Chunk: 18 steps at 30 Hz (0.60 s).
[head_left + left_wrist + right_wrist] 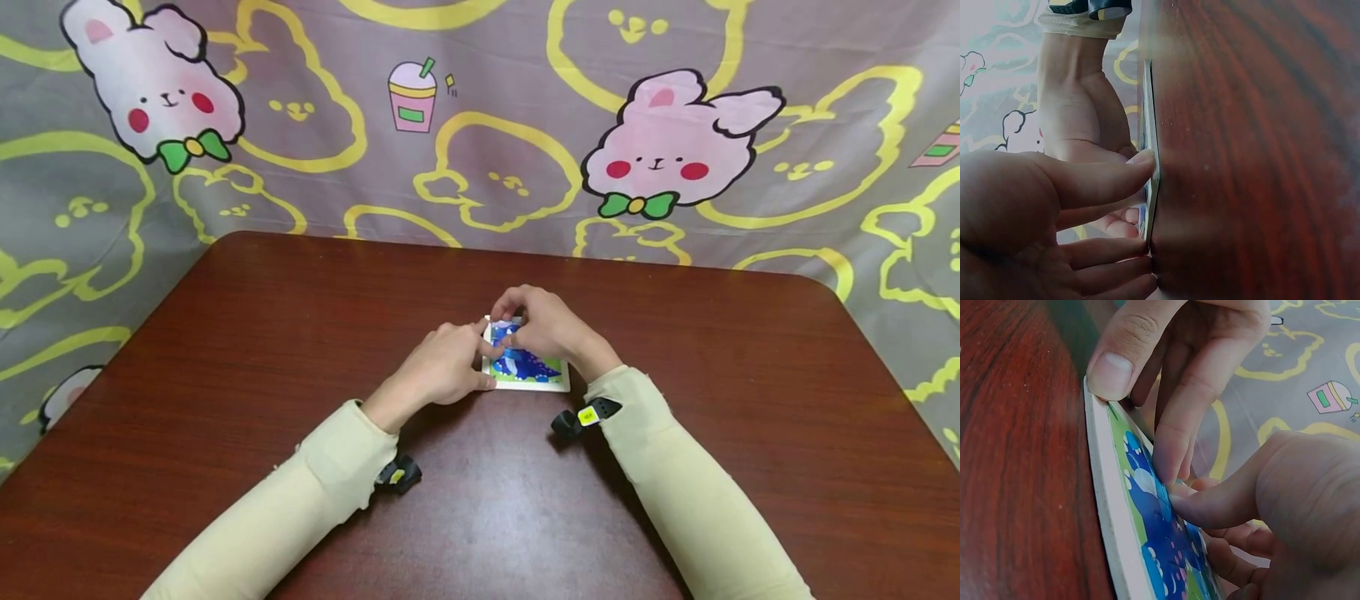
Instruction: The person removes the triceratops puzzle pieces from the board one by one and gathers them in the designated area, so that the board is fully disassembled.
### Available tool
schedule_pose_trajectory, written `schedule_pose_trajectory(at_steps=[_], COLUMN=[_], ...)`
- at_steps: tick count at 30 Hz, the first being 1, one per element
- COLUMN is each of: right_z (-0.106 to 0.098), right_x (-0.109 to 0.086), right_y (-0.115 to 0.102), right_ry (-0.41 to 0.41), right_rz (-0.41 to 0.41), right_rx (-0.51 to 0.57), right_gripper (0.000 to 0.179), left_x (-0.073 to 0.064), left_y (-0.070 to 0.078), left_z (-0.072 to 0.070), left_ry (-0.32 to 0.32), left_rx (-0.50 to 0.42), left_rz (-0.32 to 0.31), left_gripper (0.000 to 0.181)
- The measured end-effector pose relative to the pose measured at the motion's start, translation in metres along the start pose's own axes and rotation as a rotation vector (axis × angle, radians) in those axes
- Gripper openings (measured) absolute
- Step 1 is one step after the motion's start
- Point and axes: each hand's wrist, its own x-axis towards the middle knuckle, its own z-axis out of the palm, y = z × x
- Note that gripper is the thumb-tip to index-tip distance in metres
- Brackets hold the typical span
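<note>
A small flat puzzle [528, 385] with a white frame and a blue dinosaur picture lies on the table under both hands. My left hand [444, 360] holds its left side: the thumb [1142, 159] is at the near edge, other fingers lie along the left edge. The left index finger [1175, 434] reaches onto the picture. From the right, my right hand [551, 327] arches over the far part of the puzzle, its thumb [1200, 507] touching the picture beside the left index fingertip. Whether it pinches a piece is hidden.
The brown wooden table [300, 350] extends around the puzzle. Behind it hangs a grey curtain [495, 75] with cartoon rabbits and yellow outlines. A black camera [567, 423] is strapped at the right wrist, another camera [405, 473] at the left.
</note>
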Motion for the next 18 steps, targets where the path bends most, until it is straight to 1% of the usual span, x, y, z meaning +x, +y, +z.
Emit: schedule_pose_trajectory(at_steps=[9, 18], right_z=[0.0001, 0.0015], right_x=[-0.0017, -0.0012], right_y=[0.0033, 0.0061], right_ry=[0.032, 0.050], right_rz=[0.028, 0.022], right_rx=[0.031, 0.085], right_gripper=[0.030, 0.029], left_x=[0.0014, -0.0002], left_y=[-0.0009, -0.0003], left_z=[0.0006, -0.0001], left_ry=[-0.013, -0.009], left_rx=[-0.001, -0.006], left_rz=[-0.005, -0.010], left_gripper=[0.046, 0.045])
